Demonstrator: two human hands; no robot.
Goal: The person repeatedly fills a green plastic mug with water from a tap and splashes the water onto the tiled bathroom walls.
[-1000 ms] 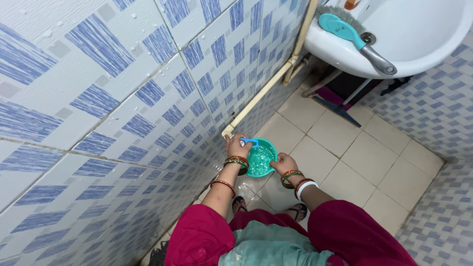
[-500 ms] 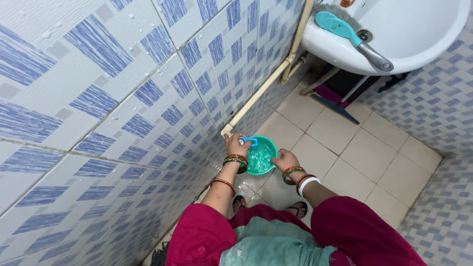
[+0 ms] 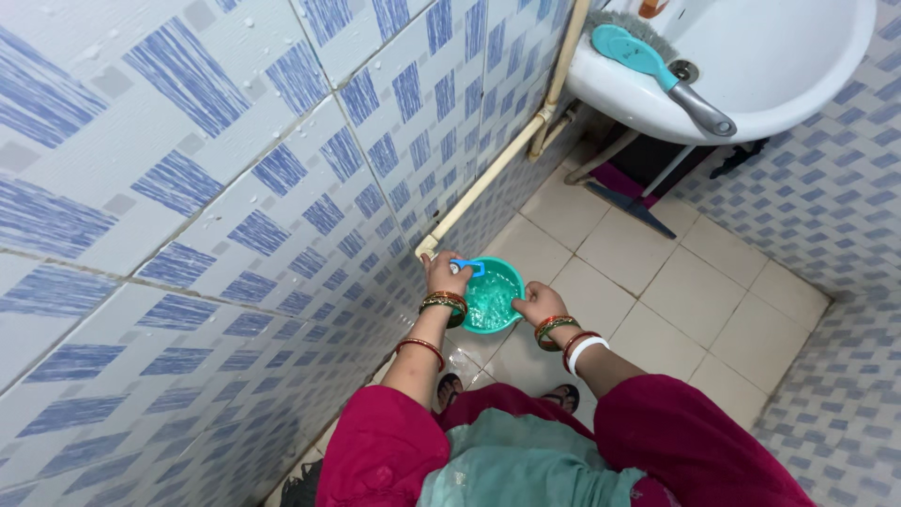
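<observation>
Closed around a small blue tap handle [image 3: 466, 267], the left hand [image 3: 443, 275] grips it where a cream pipe [image 3: 488, 174] ends low on the blue-patterned tiled wall [image 3: 235, 188]. Just to the right, at about three o'clock from that hand, the right hand [image 3: 536, 302] pinches the near rim of a round green bowl [image 3: 492, 297], fingers folded over the edge. The bowl sits directly under the tap, low over the beige floor tiles [image 3: 657, 291], and its inside glitters with water.

By the look of it, the step in hand is filling the bowl at the tap. A next move would call for a turn of the handle by the left hand, while the right keeps the rim level so nothing slops out.

Farther out, at one o'clock, a white washbasin [image 3: 788, 66] holds a teal scrubbing brush [image 3: 648, 61] with a grey handle.

Whether water is running from the spout cannot be made out; the left hand covers it. How full the bowl is stays unclear, and whether it rests on the floor or is held just above it cannot be told. Feet in sandals are mostly hidden by the red and green clothing.
</observation>
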